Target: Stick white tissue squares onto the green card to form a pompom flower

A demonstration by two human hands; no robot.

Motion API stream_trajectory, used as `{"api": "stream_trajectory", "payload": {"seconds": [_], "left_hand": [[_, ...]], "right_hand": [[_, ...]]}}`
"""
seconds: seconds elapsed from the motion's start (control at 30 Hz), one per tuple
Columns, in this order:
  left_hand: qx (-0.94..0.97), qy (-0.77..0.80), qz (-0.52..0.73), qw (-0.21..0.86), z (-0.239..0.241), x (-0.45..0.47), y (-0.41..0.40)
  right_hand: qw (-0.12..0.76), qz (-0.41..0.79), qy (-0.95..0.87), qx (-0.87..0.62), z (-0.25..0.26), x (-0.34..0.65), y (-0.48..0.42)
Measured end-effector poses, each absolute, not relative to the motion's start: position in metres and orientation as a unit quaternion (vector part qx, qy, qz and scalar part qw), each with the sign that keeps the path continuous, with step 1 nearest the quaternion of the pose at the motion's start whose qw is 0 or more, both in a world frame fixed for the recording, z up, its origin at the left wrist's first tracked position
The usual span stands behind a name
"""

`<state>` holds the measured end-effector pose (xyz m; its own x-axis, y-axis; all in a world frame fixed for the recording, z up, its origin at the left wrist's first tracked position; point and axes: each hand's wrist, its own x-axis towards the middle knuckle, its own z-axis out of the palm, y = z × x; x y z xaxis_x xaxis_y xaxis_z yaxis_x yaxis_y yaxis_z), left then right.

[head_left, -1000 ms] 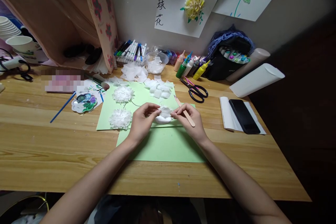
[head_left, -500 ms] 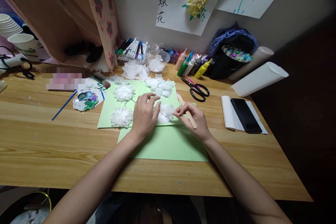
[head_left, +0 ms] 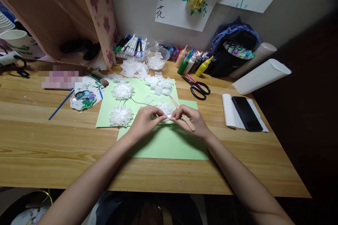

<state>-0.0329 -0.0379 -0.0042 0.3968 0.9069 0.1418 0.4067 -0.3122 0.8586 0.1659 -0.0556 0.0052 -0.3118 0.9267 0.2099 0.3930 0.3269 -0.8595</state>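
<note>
My left hand (head_left: 144,122) and my right hand (head_left: 190,121) meet at the middle of the table, fingertips pinched together on a small white tissue piece (head_left: 167,116). The right hand also holds a wooden stick (head_left: 182,112) that slants up to the left. Just behind the fingers lies a white tissue flower (head_left: 164,107) on a light green paper sheet (head_left: 169,144). Two more white tissue flowers (head_left: 121,115) sit to the left on another green sheet (head_left: 105,109). A pile of cut white tissue squares (head_left: 160,86) lies further back.
Black scissors (head_left: 196,87), paint bottles (head_left: 190,64), a clear bowl (head_left: 157,58) and markers (head_left: 130,46) line the back. A paint palette (head_left: 82,99) and blue brush (head_left: 61,104) lie left. A black phone (head_left: 245,109) on a notebook and white rolls (head_left: 261,76) lie right.
My left hand reached back toward the tissue squares half a second ago and has returned to meet the right hand, both now pinching a tissue piece in front of the flower.
</note>
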Motion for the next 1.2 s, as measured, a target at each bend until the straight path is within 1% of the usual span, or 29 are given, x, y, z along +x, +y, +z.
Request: {"api": "stream_trajectory", "payload": {"seconds": [0.07,0.17,0.23,0.3,0.47,0.67,0.97,1.1,1.2], "left_hand": [[0.747,0.454,0.329,0.356,-0.007,-0.030,-0.039],[0.754,0.481,0.332,0.298,-0.012,-0.025,-0.040],[0.754,0.496,0.335,0.271,-0.014,-0.022,-0.040],[0.749,0.509,0.339,0.255,-0.015,-0.020,-0.038],[0.741,0.522,0.336,0.256,-0.018,-0.019,-0.034],[0.727,0.529,0.347,0.268,-0.019,-0.019,-0.033],[0.727,0.529,0.346,0.269,-0.020,-0.018,-0.033],[0.709,0.555,0.352,0.254,-0.018,-0.019,-0.033],[0.671,0.585,0.368,0.267,-0.017,-0.021,-0.033]], "right_hand": [[0.388,0.376,-0.706,-0.457,0.004,0.166,-0.056],[0.453,0.404,-0.664,-0.436,0.001,0.166,-0.059],[0.495,0.388,-0.644,-0.435,-0.001,0.167,-0.061],[0.507,0.350,-0.644,-0.453,-0.002,0.168,-0.063],[0.443,0.282,-0.718,-0.456,-0.001,0.168,-0.065],[0.390,0.252,-0.776,-0.427,-0.004,0.164,-0.063],[0.380,0.235,-0.779,-0.440,-0.009,0.159,-0.061],[0.388,0.258,-0.760,-0.452,-0.009,0.156,-0.058],[0.394,0.291,-0.735,-0.469,-0.008,0.154,-0.055]]}}
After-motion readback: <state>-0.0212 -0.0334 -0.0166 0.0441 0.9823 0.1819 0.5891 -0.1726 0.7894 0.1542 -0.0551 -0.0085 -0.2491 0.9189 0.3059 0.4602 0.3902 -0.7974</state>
